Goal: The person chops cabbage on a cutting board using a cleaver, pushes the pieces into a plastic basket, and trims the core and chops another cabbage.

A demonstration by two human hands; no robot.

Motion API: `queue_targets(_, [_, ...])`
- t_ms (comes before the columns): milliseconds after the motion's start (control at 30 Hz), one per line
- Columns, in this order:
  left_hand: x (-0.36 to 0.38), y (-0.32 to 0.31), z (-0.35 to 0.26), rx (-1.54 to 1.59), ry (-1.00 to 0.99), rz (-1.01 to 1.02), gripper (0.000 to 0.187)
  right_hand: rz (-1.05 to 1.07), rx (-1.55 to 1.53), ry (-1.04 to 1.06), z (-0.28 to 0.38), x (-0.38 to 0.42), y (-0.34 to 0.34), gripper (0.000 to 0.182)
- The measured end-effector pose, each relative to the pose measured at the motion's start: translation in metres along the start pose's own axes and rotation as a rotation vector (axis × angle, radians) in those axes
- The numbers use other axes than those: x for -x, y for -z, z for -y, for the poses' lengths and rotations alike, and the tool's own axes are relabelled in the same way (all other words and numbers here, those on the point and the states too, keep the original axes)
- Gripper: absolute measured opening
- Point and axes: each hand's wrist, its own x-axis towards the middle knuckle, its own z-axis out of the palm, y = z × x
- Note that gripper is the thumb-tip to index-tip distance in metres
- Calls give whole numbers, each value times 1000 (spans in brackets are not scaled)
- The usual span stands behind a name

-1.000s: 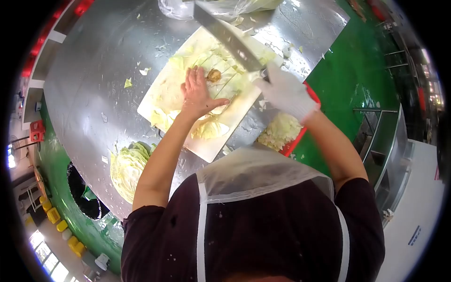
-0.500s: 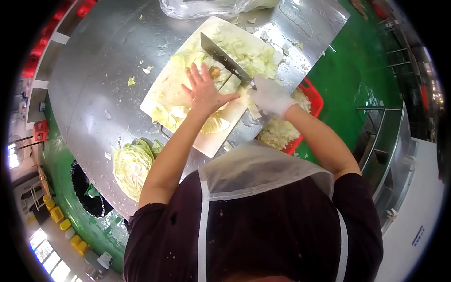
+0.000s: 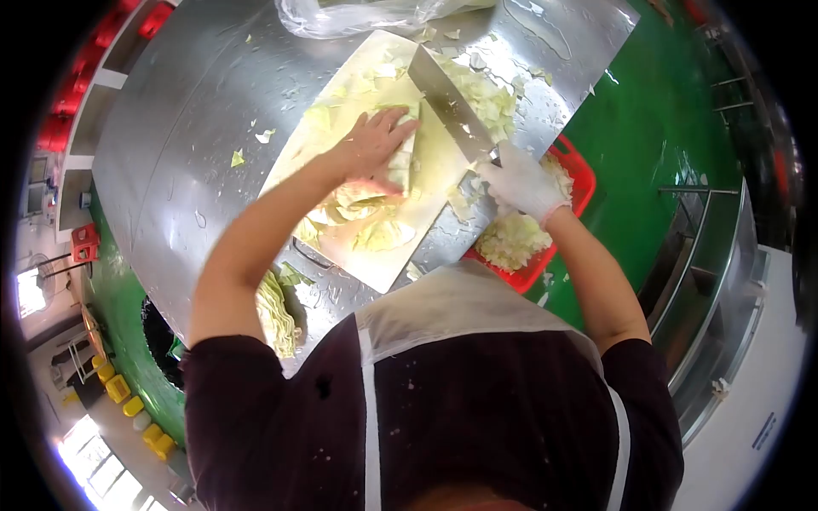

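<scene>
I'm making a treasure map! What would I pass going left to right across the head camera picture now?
Fan, red stool, black bin, cabbage piece, left hand, knife, gloved right hand, metal rack.

A metal table (image 3: 170, 128) with a shiny, wet surface carries everything here. A pale cutting board (image 3: 436, 170) lies flat on it, set at a slant. At the far edge rests a crumpled clear plastic bag (image 3: 341, 20). A large piece of cabbage (image 3: 276, 317) (partly hidden from view) sits near the table's near left edge, apart from the board. Small leaf scraps (image 3: 265, 136) dot the metal left of the board, and more pale bits (image 3: 460, 201) lie just beside its right edge.
</scene>
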Motion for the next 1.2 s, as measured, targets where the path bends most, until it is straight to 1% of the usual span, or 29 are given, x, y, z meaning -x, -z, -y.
queue_targets(33, [-3, 6, 4, -23, -135, 42, 119, -3, 5, -8, 6, 5, 0, 41])
queue_targets(67, [-7, 9, 3, -115, -231, 118, 119, -8, 16, -16, 8, 7, 1, 42])
queue_targets(167, [-27, 34, 8, -223, -557, 380, 120, -130, 135, 160, -17, -17, -11, 34])
queue_targets(200, [-34, 38, 11, -258, -613, 443, 118, -155, 157, 198, -22, -21, -14, 32])
queue_targets(233, [-39, 42, 14, -288, -668, 459, 118, -181, 179, 235, -27, -26, -17, 31])
queue_targets(300, [-45, 47, 19, -344, -776, 500, 119, -173, 177, 225, -28, -27, -19, 32])
queue_targets(333, [-45, 45, 27, -311, -822, 468, 121, -162, 174, 214, -27, -27, -18, 34])
queue_targets(400, [-33, 27, 46, -466, -921, 91, 115, -126, 150, 177, -23, -22, -17, 41])
queue_targets(433, [-27, 41, 32, -544, -964, -101, 112, -113, 137, 167, -24, -22, -17, 43])
queue_targets(467, [-15, 57, 19, -425, -613, 381, 101, -110, 128, 176, -26, -23, -16, 43])
queue_targets(533, [13, 54, -7, -256, -139, 175, 97, -116, 130, 201, -30, -25, -15, 39])
queue_targets(567, [22, 52, -10, -172, 98, 64, 95, -126, 144, 219, -30, -27, -15, 34])
queue_targets(600, [29, 20, 2, 81, 205, -215, 102, -125, 162, 225, -29, -26, -15, 33])
queue_targets(700, [11, -1, -41, 196, 897, -303, 114, -115, 220, 236, -24, -22, -15, 34])
queue_targets(733, [-2, -7, -58, 141, 1006, -259, 118, -114, 238, 245, -21, -21, -15, 35])
queue_targets(767, [-18, -14, -76, 166, 1051, -266, 120, -122, 255, 263, -19, -18, -18, 36])
queue_targets(833, [-42, -22, -106, 127, 1073, -286, 118, -127, 286, 270, -15, -13, -25, 38])
queue_targets(933, [-44, -15, -116, 61, 1067, -178, 111, -128, 328, 251, -10, -13, -27, 41])
queue_targets(1033, [-42, -23, -108, 18, 1018, -182, 100, -115, 338, 255, -4, -4, -22, 42])
queue_targets(1133, [-23, -27, -91, -48, 848, -193, 93, -108, 320, 298, -11, -2, -8, 42])
queue_targets(1200, [0, -22, -69, -78, 633, -156, 96, -92, 250, 305, -13, -1, -1, 41])
